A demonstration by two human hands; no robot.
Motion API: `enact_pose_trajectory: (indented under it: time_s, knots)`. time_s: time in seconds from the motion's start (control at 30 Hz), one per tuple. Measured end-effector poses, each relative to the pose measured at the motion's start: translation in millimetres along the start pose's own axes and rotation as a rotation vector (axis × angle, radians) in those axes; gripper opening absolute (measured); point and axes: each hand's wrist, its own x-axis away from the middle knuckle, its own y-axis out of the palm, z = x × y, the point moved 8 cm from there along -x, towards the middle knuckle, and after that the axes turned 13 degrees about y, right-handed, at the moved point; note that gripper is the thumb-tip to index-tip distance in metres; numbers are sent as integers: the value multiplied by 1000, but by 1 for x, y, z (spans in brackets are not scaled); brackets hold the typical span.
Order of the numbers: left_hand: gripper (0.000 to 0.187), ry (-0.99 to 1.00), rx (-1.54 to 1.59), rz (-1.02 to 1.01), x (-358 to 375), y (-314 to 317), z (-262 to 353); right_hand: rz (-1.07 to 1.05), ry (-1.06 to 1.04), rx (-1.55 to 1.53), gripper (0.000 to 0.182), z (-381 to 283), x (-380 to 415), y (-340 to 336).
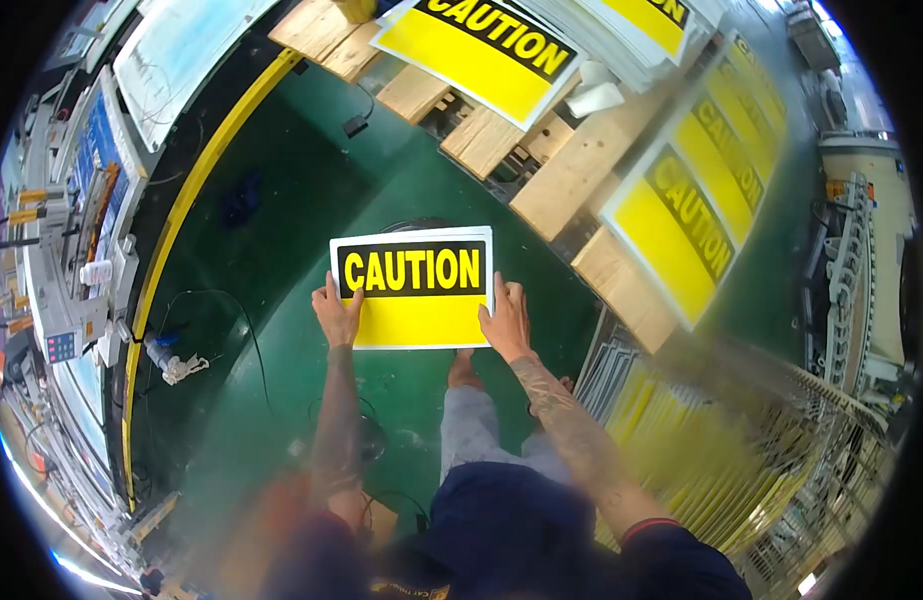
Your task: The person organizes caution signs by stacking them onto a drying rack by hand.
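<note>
The left hand (337,314) and right hand (505,322), arms stretched forward, each grip a side edge of the caution sign (413,289). The sign is held flat above the green floor (281,220), near the wooden pallet (571,175).

- A glossy dark green floor (311,190) fills the middle; a yellow line (196,190) runs along its left edge
- Wooden pallets (571,170) lie across the top right; stacks of yellow caution signs (681,215) rest on them
- Machinery (76,230) with cables stands at the left; a thin black cable (246,330) trails over the floor
- More equipment (861,270) stands at the far right; a wire rack (681,440) sits lower right
</note>
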Motion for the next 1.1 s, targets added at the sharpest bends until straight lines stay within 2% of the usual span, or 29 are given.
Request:
enact_pose_trajectory:
  time_s: [0.07, 0.1, 0.13, 0.17, 0.2, 0.27, 0.33, 0.4, 0.43, 0.47, 0.5, 0.6, 0.67, 0.77, 0.83, 0.87, 0.9, 0.93, 1.0, 1.07, 1.1]
  knots:
    - [85, 6, 28, 62, 5, 3, -5, -119, 63, -200, 57, 15, 25, -34]
    - [81, 24, -28, 76, 6, 2, -6, -100, 71, -354, 41, 22, 47, -66]
    - [72, 233, -184, 119, 8, 8, -20, -123, 107, -447, 36, 30, 75, -96]
    - [50, 340, -194, 142, 9, 3, -27, -85, 165, -529, 32, 46, 109, -141]
    - [37, 206, 187, 35, 7, -19, 18, -6, 234, -514, 24, 61, 145, -194]
    - [36, 318, 301, -28, 2, 5, 85, 300, 329, -427, 22, 108, 233, -295]
    - [35, 501, 297, -55, 2, 32, 176, 831, 470, -225, 19, 182, 349, -384]
    - [35, 661, 320, -100, 17, 48, 263, 1249, 598, -16, 16, 214, 465, -448]
    - [35, 729, 339, -124, 25, 52, 300, 1431, 661, 87, 14, 220, 519, -475]
    - [35, 795, 364, -143, 35, 55, 337, 1487, 746, 228, 15, 226, 559, -493]
    - [35, 852, 379, -164, 45, 55, 366, 1516, 830, 365, 17, 230, 594, -499]
    - [35, 995, 439, -203, 82, 54, 446, 1221, 973, 376, 26, 307, 644, -464]
    - [35, 1075, 497, -214, 114, 48, 495, 1246, 962, 310, 28, 331, 646, -457]
    - [36, 1225, 622, -223, 167, 29, 567, 1173, 944, 207, 27, 301, 657, -507]
    - [37, 1381, 757, -258, 220, 12, 625, 1223, 837, 144, 25, 295, 694, -572]
    - [38, 1467, 823, -308, 254, 0, 662, 1243, 867, 159, 22, 288, 714, -613]
    - [38, 1533, 843, -381, 293, -10, 702, 1297, 799, 316, 20, 269, 732, -659]
    - [35, 1576, 793, -467, 349, -24, 757, 1455, 607, 677, 18, 257, 751, -699]
    - [34, 1657, 688, -640, 461, -50, 864, 1526, 753, 781, 21, 261, 783, -780]
    - [76, 1872, 358, -665, 528, -16, 925, 1684, 603, 1244, 26, 261, 797, -833]
    - [80, 1891, 242, -644, 549, -5, 940, 1724, 594, 1292, 33, 265, 802, -848]
